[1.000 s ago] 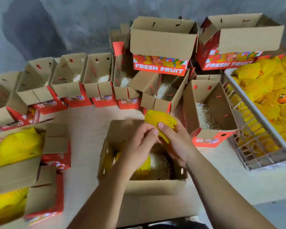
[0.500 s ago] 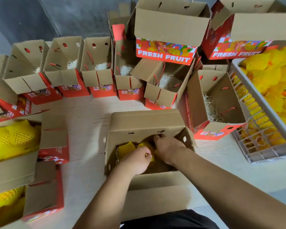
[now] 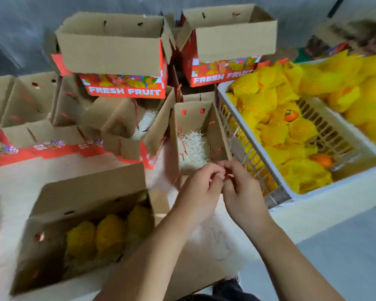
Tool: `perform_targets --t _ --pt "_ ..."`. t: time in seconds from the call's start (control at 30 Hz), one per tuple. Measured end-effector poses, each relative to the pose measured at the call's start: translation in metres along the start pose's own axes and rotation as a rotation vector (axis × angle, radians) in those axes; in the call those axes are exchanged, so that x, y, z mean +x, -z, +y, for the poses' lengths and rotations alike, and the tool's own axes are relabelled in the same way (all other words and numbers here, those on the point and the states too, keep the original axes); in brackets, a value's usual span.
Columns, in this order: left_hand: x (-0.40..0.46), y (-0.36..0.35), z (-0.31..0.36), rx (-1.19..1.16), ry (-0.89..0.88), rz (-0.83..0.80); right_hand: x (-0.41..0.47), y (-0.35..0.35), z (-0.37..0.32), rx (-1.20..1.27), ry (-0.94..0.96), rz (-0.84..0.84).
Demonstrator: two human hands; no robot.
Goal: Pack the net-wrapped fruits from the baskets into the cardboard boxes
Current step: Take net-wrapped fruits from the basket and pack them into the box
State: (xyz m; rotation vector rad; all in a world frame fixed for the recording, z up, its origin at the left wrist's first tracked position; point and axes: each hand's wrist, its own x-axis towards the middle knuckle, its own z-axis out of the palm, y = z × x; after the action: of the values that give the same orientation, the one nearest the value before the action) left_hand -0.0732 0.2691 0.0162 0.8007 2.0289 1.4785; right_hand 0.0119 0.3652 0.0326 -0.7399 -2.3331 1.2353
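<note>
Net-wrapped fruits (image 3: 110,234): three yellow ones lie side by side in the near box (image 3: 91,192), low left. Many more are heaped in the white basket (image 3: 334,185) at right, a few showing bare orange skin.

Fingers (image 3: 213,168): both sets are curled, tips meeting and pinched on a small red bit at the near edge of the empty box (image 3: 193,118). It is probably that box's front flap, though blur hides which part. No fruit is in either hand.

Left hand (image 3: 199,192): knuckles up, touching the right hand (image 3: 243,192). Both are over the table (image 3: 20,181), between the near box and the basket.

Arms: both forearms rise from the bottom edge and converge forward, wrists roughly level and elbows out of view.

Change: a second ago both hands held a netted fruit above the near box, then pressed it down inside. They have since left that box and moved right to the empty one.

Meaning: the near box looks filled along its visible row, and the work seems to pass to the next box.

Empty box: stands open just beside the basket wall, with a pale straw pad (image 3: 193,148) on its floor.

Other stock: a row of open boxes (image 3: 30,101) at left, and two stacked cartons (image 3: 122,51) marked FRESH FRUIT behind.
</note>
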Motion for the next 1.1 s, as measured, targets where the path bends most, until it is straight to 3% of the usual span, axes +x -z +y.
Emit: perform_targets --t 0.17,0.27,0.4,0.47,0.7,0.8,0.9,1.1 --pt "0.076 -0.104 0.042 0.118 -0.159 -0.023 0.053 0.1 0.064 0.052 -0.064 0.112" --pt "0.133 -0.146 0.052 0.4 -0.276 -0.027 0.098 0.144 0.11 -0.053 -0.064 0.054" --pt "0.188 -0.168 0.043 0.933 -0.228 -0.118 0.169 0.177 0.17 -0.287 -0.139 -0.122" --pt "0.203 -0.171 0.037 1.052 -0.202 -0.11 0.21 0.187 0.193 -0.385 -0.166 -0.1" --pt "0.214 -0.174 0.022 1.113 -0.187 0.006 0.298 0.163 0.242 -0.643 -0.259 0.026" --pt "0.215 -0.174 0.02 1.117 -0.161 0.024 0.306 0.151 0.252 -0.618 -0.235 0.157" --pt "0.216 -0.174 0.021 1.126 -0.123 0.035 0.314 0.15 0.256 -0.618 -0.249 0.155" --pt "0.217 -0.175 0.023 1.106 -0.138 0.049 0.308 0.18 0.232 -0.264 -0.21 0.025"
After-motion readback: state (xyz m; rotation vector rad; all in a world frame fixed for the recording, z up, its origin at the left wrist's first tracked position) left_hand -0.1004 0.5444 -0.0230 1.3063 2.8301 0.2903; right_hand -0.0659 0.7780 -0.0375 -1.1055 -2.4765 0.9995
